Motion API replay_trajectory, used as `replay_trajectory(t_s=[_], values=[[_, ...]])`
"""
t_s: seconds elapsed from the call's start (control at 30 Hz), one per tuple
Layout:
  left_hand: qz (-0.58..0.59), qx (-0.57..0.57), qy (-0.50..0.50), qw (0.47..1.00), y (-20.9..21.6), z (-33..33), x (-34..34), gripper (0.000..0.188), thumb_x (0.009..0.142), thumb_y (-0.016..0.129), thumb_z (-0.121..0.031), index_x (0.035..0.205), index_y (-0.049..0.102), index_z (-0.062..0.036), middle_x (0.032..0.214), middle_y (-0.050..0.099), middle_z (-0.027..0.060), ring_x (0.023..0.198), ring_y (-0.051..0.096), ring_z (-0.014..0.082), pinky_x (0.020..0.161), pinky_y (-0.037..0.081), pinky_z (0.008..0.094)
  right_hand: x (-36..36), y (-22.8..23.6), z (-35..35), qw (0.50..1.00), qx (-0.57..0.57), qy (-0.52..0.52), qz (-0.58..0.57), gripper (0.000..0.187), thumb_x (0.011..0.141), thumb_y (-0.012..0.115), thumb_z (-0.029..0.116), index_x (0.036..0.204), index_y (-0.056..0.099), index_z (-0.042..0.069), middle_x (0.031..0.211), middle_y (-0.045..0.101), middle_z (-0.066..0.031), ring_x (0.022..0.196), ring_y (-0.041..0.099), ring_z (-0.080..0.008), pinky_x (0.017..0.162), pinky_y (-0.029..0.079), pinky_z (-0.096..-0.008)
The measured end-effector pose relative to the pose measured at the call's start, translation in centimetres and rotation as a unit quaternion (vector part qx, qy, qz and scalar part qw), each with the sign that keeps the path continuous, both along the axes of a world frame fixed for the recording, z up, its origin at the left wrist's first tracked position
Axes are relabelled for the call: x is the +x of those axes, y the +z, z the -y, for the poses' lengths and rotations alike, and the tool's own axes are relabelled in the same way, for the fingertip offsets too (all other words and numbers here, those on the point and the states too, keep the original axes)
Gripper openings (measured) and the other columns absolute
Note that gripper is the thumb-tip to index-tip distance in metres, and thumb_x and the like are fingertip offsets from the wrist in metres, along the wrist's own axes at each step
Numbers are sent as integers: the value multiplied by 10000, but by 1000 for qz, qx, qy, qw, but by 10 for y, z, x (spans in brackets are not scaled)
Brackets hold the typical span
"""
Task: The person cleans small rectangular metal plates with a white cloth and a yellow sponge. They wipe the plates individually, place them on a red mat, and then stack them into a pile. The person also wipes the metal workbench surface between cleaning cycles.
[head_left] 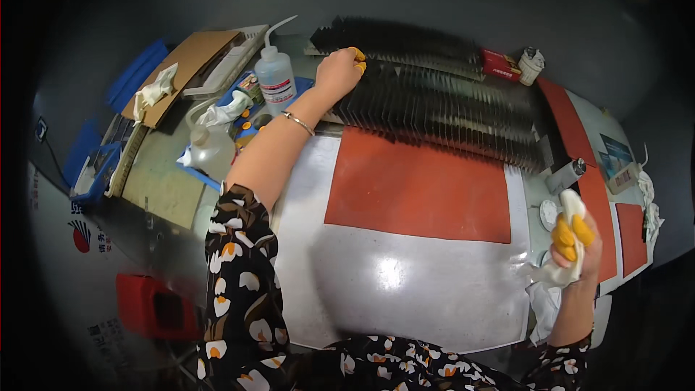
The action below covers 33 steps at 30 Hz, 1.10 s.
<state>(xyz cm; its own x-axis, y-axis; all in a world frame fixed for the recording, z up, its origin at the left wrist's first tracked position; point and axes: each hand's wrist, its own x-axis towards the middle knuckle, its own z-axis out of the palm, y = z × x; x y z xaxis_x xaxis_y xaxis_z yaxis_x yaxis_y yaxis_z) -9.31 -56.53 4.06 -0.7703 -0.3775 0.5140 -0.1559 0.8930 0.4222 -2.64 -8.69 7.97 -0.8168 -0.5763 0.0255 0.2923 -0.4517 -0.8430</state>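
Observation:
My left hand, with yellow finger cots, reaches to the left end of the racks, its fingers pinched at the edge of the dark plates. What lies between its fingertips is hidden. Two long rows of thin dark plates stand upright, a far row and a near row. My right hand, also in yellow finger cots, is closed around a white cloth at the right of the table. Between my arms, an orange-red mat lies on a pale grey sheet.
At left, a clear wash bottle and a translucent jug stand in a blue tray, near a cardboard sheet. At right are a metal-topped bottle, a red box and a squeeze bottle. A red bin sits below.

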Motion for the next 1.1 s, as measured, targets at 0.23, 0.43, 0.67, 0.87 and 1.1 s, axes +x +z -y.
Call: replay_trajectory(t_s=[0.23,0.43,0.67,0.87,1.1], values=[[195,-109,110,968,-22,-6,-103,313,749,646,-284,965,625,-59,996,633,168,960,601,334,816,483,417,-125,25,-128,670,578,-281,-372,225,847,430,15,1013,579,-16,730,533,-15,671,493,-126,623,398,-271],[248,-61,144,956,-28,0,-131,363,758,650,-298,1031,620,-60,1088,604,173,1020,581,324,849,475,410,-198,-9,-160,451,716,-200,-494,201,709,408,-78,870,525,-53,813,535,-232,795,527,-402,700,414,-447],[252,-52,136,957,-22,19,-126,321,761,632,-258,986,637,-29,1025,628,176,1005,588,317,831,473,398,-211,-44,-153,444,729,-137,-503,289,694,413,-92,947,545,-43,851,529,-248,792,527,-431,672,413,-483],[22,151,-16,988,7,39,-67,207,769,532,-136,853,616,34,734,627,108,649,591,182,565,452,311,-206,-48,-166,428,731,-148,-510,289,663,434,-120,924,545,-63,847,532,-242,786,537,-424,668,421,-481],[-252,640,-147,711,-37,-13,78,326,864,468,-284,1091,529,-59,1090,580,137,978,578,292,864,461,481,-203,-51,-154,421,714,-172,-532,264,719,464,-42,957,576,-20,909,560,-223,842,533,-419,713,425,-466]])
